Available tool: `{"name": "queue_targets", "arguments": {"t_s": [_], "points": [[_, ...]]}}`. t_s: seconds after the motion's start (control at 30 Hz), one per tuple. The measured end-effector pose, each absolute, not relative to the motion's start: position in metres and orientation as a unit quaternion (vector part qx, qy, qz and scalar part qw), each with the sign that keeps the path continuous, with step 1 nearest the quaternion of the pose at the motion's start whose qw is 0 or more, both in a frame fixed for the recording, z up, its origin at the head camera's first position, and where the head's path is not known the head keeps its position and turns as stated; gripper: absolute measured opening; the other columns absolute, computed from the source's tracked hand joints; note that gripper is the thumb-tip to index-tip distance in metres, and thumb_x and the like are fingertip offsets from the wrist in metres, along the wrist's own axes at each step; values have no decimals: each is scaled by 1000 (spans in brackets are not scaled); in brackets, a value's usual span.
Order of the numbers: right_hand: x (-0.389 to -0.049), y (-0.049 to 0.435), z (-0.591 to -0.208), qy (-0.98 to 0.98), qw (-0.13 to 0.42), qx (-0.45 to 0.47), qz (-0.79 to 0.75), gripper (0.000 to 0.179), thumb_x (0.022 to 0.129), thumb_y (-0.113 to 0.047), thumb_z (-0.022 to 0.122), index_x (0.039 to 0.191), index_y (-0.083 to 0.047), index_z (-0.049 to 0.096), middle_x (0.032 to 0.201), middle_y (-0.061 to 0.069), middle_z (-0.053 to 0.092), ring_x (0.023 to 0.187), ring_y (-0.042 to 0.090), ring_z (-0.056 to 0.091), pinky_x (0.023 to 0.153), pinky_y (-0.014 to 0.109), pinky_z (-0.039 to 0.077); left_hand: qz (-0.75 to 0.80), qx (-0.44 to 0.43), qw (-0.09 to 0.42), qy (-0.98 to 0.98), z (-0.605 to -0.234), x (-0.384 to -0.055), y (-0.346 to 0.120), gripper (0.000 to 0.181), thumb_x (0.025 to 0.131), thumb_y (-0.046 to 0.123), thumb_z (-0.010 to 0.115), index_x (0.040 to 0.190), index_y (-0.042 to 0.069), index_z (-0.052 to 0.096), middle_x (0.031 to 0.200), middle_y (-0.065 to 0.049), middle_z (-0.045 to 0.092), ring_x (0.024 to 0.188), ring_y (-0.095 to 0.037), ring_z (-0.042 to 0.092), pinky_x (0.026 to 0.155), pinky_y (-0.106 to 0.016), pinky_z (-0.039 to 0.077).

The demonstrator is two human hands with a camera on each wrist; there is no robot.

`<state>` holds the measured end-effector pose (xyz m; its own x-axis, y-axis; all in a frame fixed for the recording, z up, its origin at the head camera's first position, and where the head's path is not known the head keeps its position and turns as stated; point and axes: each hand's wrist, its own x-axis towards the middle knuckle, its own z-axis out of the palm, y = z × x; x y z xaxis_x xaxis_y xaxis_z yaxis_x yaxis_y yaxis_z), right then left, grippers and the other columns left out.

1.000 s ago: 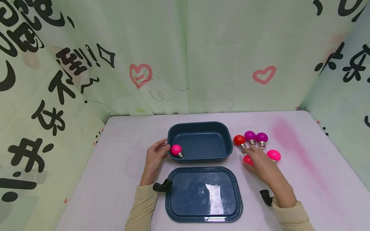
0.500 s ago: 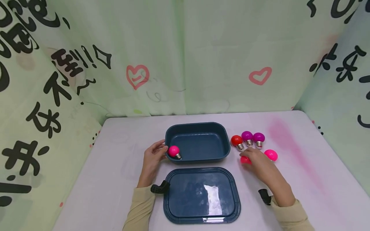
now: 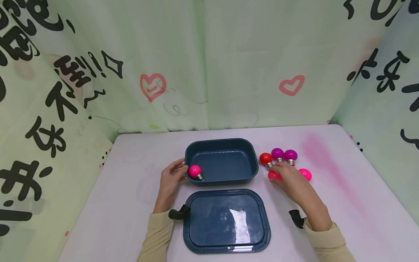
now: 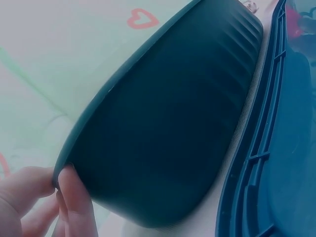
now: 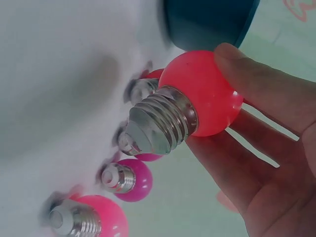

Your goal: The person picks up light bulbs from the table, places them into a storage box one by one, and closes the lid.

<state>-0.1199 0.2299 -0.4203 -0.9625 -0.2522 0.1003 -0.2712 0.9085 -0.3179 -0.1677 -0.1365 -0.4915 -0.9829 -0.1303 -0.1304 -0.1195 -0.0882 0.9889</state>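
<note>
My left hand [image 3: 171,182] pinches the left rim of a dark blue plastic box [image 3: 226,162]; thumb and fingers meet its corner in the left wrist view. One pink light bulb [image 3: 195,171] lies inside, at the front left corner. To the right of the box, my right hand [image 3: 292,183] holds a pinkish-red light bulb [image 5: 202,94] by its globe between thumb and fingers, its metal screw base pointing away from the palm. Just beyond that hand lie a red bulb [image 3: 266,158], a purple bulb [image 3: 277,153] and another purple bulb [image 3: 290,155]. A pink bulb [image 3: 306,174] sits to its right.
A dark blue lid [image 3: 222,225] lies flat on the white table [image 3: 131,174] in front of the box. Green cloth walls [image 3: 242,54] with black writing and red hearts enclose the back and sides.
The right hand and its bulb have risen slightly in the head view. The left hand stays at the box rim. The whole head view has shifted a little.
</note>
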Motion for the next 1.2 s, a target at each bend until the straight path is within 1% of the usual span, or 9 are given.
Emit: {"name": "queue_targets", "arguments": {"t_s": [0.17, 0.4, 0.57, 0.67, 0.83, 1.03, 1.2], "points": [[-122, 227, -416, -976, 25, 135, 171, 49, 75, -8, 86, 120, 1, 68, 121, 24, 64, 119, 44, 56, 88, 54, 55, -733, 92, 5, -674, -491, -168, -136, 39, 92, 13, 71, 129, 4, 64, 109, -11, 60, 83, -13, 62, 69, -22, 57], [-125, 224, -411, -969, 46, 166, 178, 47, 75, -8, 85, 118, 2, 69, 116, 22, 65, 114, 41, 58, 89, 53, 55, -731, 91, 11, -676, -491, -168, -135, 40, 92, 13, 72, 130, 5, 64, 109, -11, 60, 83, -12, 62, 68, -22, 57], [-128, 219, -408, -966, 51, 174, 182, 47, 77, -9, 85, 120, 1, 68, 117, 22, 65, 111, 40, 60, 85, 52, 57, -729, 96, 14, -677, -494, -166, -136, 39, 91, 13, 72, 129, 4, 64, 107, -10, 60, 81, -13, 62, 67, -22, 57], [-129, 216, -406, -965, 57, 178, 186, 45, 78, -9, 83, 119, 1, 68, 117, 21, 65, 110, 40, 61, 84, 52, 57, -730, 96, 14, -676, -494, -165, -136, 38, 91, 13, 72, 128, 6, 65, 107, -10, 61, 82, -13, 63, 68, -23, 57], [-130, 212, -400, -962, 62, 183, 193, 41, 80, -10, 82, 118, 1, 69, 115, 21, 65, 108, 40, 61, 85, 52, 57, -737, 95, 12, -669, -493, -165, -136, 37, 91, 12, 72, 127, 7, 66, 107, -10, 61, 83, -15, 63, 68, -24, 57], [-132, 205, -396, -958, 71, 195, 199, 37, 81, -9, 81, 115, 1, 70, 113, 18, 67, 107, 36, 63, 88, 50, 56, -737, 96, 10, -669, -493, -165, -136, 36, 91, 11, 72, 126, 6, 66, 106, -10, 60, 84, -15, 63, 68, -24, 57], [-135, 197, -393, -955, 72, 193, 212, 37, 84, -10, 79, 117, 2, 69, 115, 18, 66, 108, 36, 63, 87, 48, 57, -736, 93, 13, -670, -493, -166, -136, 38, 91, 11, 71, 128, 4, 64, 106, -10, 61, 83, -14, 63, 67, -24, 57]]}}
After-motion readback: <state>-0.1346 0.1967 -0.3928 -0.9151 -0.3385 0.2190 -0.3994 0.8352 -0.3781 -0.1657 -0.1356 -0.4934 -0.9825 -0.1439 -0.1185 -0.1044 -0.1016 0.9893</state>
